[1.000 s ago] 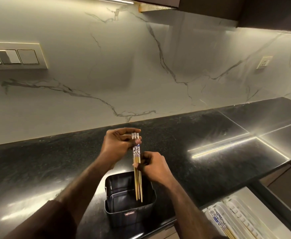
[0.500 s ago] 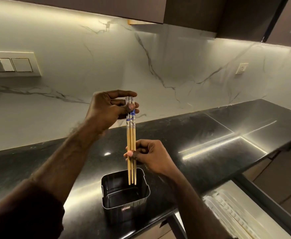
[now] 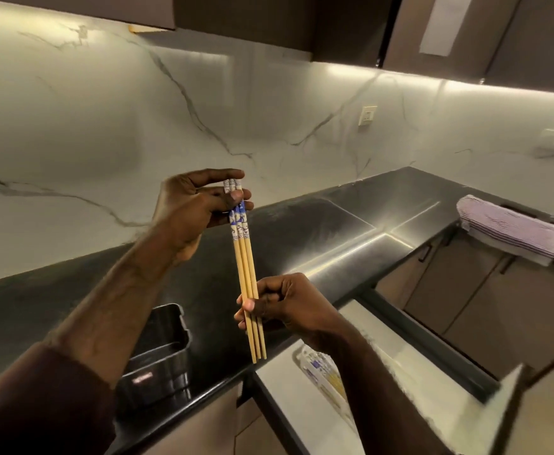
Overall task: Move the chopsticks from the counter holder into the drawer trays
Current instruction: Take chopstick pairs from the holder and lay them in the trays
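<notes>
A small bundle of wooden chopsticks (image 3: 245,267) with blue-and-white patterned tops hangs nearly upright in the air above the counter edge. My left hand (image 3: 197,208) pinches the patterned top ends. My right hand (image 3: 282,303) grips the lower shafts, fingers curled round them. The tips point down, just right of the black metal holder (image 3: 160,356), which stands on the counter at lower left. The open drawer (image 3: 397,366) lies below right, and a white tray (image 3: 318,372) holding more patterned chopsticks shows under my right forearm.
The black polished counter (image 3: 302,231) runs back to a marble wall. A folded striped towel (image 3: 505,228) lies at the far right. Brown cabinet doors (image 3: 485,290) stand beyond the drawer's dark front rim.
Both hands lifted the chopsticks fully out of the holder and carried them rightward toward the drawer. The view swung right, bringing the drawer and towel into sight.
</notes>
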`<action>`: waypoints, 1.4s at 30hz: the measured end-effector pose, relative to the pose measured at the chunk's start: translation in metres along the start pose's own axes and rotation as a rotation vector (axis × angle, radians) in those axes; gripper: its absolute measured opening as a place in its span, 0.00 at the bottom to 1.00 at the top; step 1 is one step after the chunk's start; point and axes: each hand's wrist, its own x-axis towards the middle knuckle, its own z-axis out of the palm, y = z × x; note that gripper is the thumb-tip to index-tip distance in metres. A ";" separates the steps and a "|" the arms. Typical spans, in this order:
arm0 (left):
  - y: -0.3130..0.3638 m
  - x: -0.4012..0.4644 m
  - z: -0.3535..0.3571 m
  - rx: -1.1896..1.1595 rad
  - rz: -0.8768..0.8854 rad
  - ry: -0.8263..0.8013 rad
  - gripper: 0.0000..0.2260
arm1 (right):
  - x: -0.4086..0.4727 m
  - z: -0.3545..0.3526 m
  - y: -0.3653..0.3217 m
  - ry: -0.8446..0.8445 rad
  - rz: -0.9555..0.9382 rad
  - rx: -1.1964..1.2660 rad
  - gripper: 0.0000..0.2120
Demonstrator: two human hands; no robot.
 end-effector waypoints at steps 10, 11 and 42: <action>-0.018 -0.027 0.190 -0.078 -0.012 -0.044 0.13 | -0.147 -0.140 0.009 0.142 0.101 -0.066 0.08; -0.021 -0.028 0.210 -0.091 -0.012 -0.043 0.12 | -0.159 -0.154 0.012 0.155 0.104 -0.069 0.07; -0.295 0.020 0.350 0.048 -0.431 0.213 0.17 | -0.104 -0.335 0.239 0.281 0.550 -0.296 0.11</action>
